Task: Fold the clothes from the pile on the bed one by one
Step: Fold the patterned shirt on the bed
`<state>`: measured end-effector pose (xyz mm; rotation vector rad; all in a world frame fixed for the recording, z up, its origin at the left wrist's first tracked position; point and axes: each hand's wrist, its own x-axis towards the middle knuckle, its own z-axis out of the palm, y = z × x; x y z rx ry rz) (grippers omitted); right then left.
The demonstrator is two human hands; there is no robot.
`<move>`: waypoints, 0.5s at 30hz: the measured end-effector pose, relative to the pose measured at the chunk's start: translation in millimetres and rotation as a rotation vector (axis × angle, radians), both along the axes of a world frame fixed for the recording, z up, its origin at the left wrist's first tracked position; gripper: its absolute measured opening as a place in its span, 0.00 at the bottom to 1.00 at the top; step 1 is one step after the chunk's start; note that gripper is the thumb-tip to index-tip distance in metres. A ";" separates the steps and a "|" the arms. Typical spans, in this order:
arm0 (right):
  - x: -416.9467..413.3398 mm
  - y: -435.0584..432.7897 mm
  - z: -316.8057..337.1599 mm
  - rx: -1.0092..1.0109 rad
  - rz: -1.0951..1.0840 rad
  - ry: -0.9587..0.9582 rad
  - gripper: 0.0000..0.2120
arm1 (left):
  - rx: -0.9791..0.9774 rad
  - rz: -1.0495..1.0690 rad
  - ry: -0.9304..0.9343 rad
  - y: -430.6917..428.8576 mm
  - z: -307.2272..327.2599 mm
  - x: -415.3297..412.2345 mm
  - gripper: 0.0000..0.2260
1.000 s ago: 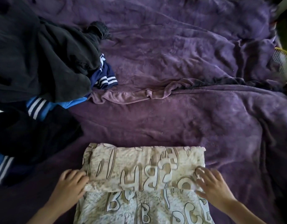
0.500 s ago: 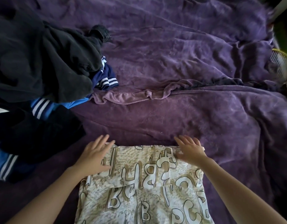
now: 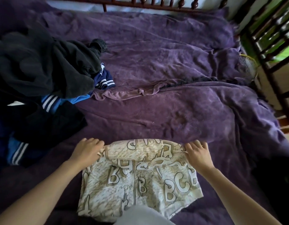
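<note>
A beige garment [image 3: 137,181] printed with big white letters lies partly folded on the purple bedspread [image 3: 156,114] near the front edge. My left hand [image 3: 87,151] grips its far left corner, fingers curled into the cloth. At the far right corner my right hand [image 3: 197,153] pinches the fabric the same way. The far edge is lifted and rolled toward me between the two hands. The pile of unfolded clothes [image 3: 39,75], dark grey, black and blue with white stripes, fills the left side of the bed.
A dark wooden headboard [image 3: 156,2] runs along the far edge and a wooden rail [image 3: 270,54] stands at the right. A ridge of bunched blanket [image 3: 140,91] crosses the middle of the bed. A pale grey cloth [image 3: 140,216] shows at the bottom.
Both hands went from lying flat on the garment's far edge to gripping its far corners, and the edge has risen and curled toward me. The camera has tilted up, showing the headboard.
</note>
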<state>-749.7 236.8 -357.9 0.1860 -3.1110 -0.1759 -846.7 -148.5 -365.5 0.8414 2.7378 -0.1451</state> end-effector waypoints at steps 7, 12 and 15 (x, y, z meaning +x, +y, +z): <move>130.7 -4.7 -7.3 0.041 0.143 -0.021 0.09 | 0.178 -0.006 0.160 -38.8 -8.9 164.0 0.27; 189.4 -20.4 -28.0 0.033 -0.256 -0.571 0.27 | 0.079 0.221 -0.111 -40.9 -27.4 240.5 0.37; 182.7 -29.6 -39.7 -0.172 -0.592 -0.538 0.20 | 0.028 0.318 -0.133 -29.3 -15.4 252.4 0.17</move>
